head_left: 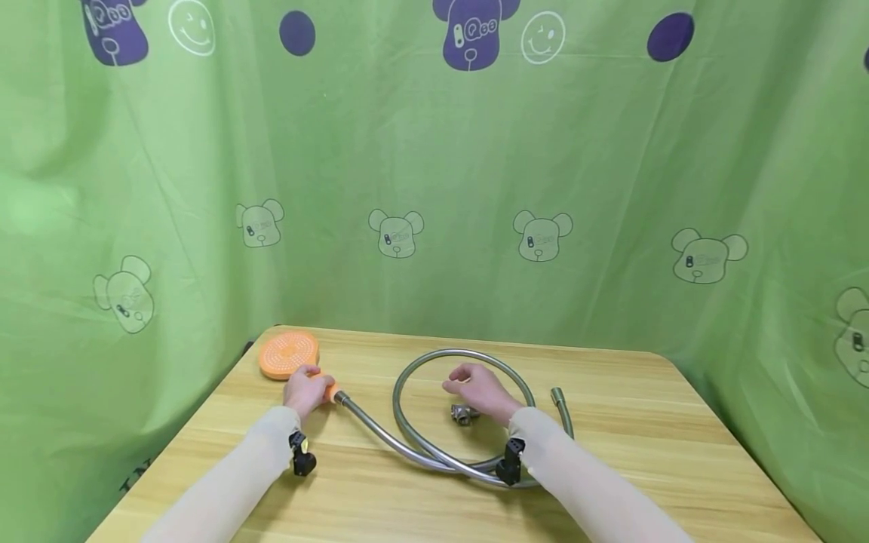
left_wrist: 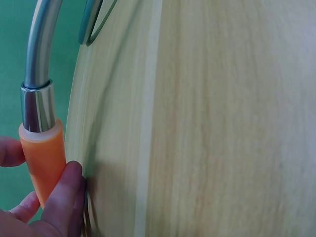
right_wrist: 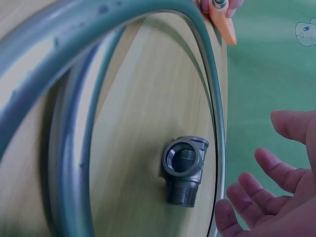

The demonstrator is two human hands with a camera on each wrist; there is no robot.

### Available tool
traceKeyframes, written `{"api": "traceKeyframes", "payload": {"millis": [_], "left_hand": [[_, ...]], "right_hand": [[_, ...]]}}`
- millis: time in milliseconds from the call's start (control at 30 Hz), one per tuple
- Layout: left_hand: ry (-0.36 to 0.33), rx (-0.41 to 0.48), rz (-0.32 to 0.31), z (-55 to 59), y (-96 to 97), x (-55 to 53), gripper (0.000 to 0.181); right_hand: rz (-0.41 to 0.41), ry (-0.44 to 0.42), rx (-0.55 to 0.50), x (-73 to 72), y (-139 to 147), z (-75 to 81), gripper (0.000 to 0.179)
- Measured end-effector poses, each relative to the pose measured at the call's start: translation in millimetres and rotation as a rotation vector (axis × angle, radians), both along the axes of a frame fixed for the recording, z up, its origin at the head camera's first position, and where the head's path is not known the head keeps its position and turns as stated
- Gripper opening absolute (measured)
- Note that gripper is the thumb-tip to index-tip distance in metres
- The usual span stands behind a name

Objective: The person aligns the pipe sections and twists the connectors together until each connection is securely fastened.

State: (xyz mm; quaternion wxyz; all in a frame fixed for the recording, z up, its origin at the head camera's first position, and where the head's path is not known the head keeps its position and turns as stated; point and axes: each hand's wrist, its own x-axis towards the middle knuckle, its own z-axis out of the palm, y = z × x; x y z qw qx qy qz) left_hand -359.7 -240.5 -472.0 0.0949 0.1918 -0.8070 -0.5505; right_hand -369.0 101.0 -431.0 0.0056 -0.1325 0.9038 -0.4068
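Observation:
My left hand [head_left: 307, 388] holds the orange handle [left_wrist: 43, 158] of a shower head [head_left: 288, 354] at the table's far left, thumb and fingers on either side of it. The shower head's round, perforated face points up. A metal collar [left_wrist: 38, 106] joins the handle to a silver shower hose [head_left: 380, 434], which loops across the table. Over that loop, my right hand [head_left: 483, 392] is held with fingers loosely spread and nothing in them. Beside it, inside the loop, lies a threaded metal tee fitting [right_wrist: 183, 170], one round opening facing the right wrist camera.
The hose's free end, a metal connector [head_left: 558, 396], lies on the right of the wooden table [head_left: 645, 452]. Green curtain [head_left: 475, 166] with printed bears hangs behind the table and along both sides. Both sleeves carry small black wrist cameras [head_left: 509, 461].

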Motion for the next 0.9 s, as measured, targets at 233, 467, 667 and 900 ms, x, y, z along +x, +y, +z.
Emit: {"api": "traceKeyframes", "payload": {"millis": [233, 467, 667, 900], "left_hand": [[-0.002, -0.005, -0.008, 0.5, 1.4, 0.5, 0.048], [-0.001, 0.078, -0.021, 3.4, 3.7, 3.3, 0.049], [-0.023, 0.028, -0.022, 4.8, 4.3, 7.2, 0.05], [-0.036, -0.034, -0.002, 10.9, 6.4, 10.9, 0.047]], "right_hand": [[-0.016, 0.004, -0.015, 0.3, 7.6, 2.1, 0.031], [-0.028, -0.003, -0.007, -1.2, 13.8, 1.8, 0.03], [-0.037, -0.004, 0.009, 2.9, 21.6, 4.7, 0.032], [-0.062, -0.002, 0.028, 1.2, 35.0, 2.8, 0.035]]}}
